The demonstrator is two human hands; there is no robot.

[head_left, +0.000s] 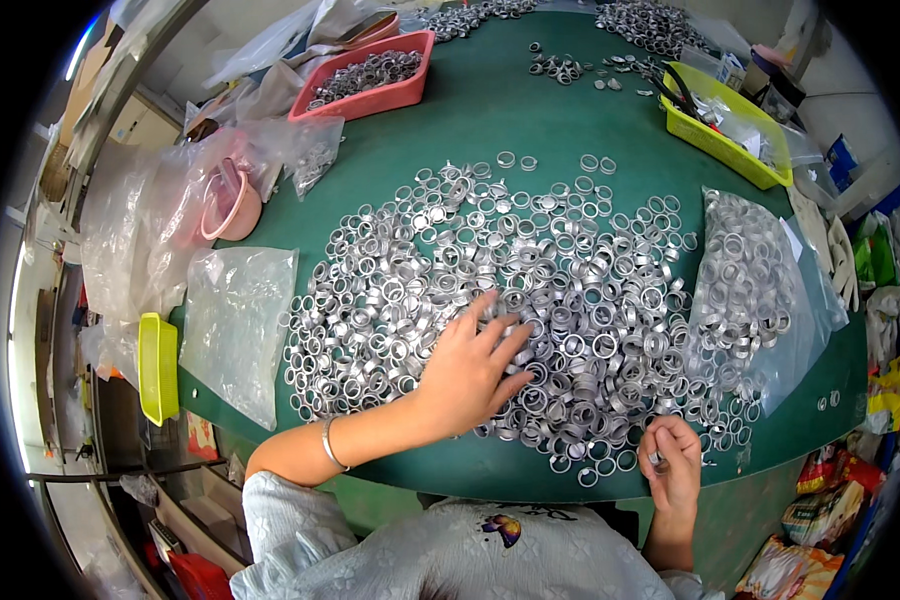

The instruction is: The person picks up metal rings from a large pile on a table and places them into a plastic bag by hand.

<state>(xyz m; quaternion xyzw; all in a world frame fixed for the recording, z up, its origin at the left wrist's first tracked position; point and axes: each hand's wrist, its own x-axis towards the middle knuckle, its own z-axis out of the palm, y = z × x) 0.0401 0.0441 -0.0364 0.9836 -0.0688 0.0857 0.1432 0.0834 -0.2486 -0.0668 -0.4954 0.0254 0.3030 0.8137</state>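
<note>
A wide heap of small silvery metal rings [570, 330] spreads over the green table [490, 110]. My left hand [475, 365] rests on the middle of the heap with its fingers spread, touching the rings and gripping none that I can see. By the heap's front right edge, my right hand [672, 462] is closed, its fingers curled in toward the thumb. Something small and light shows between them, partly hidden, and its kind is not clear. Beside the heap on the right lies a clear plastic bag [745, 270] filled with similar rings.
A flat clear bag [235, 325] and a yellow-green tray [157, 370] lie left. Farther back are a pink cup [235, 212], a red basin [370, 100] of metal parts and a yellow basket [725, 140] with black-handled pliers [682, 95]. More rings [655, 28] lie at the far edge.
</note>
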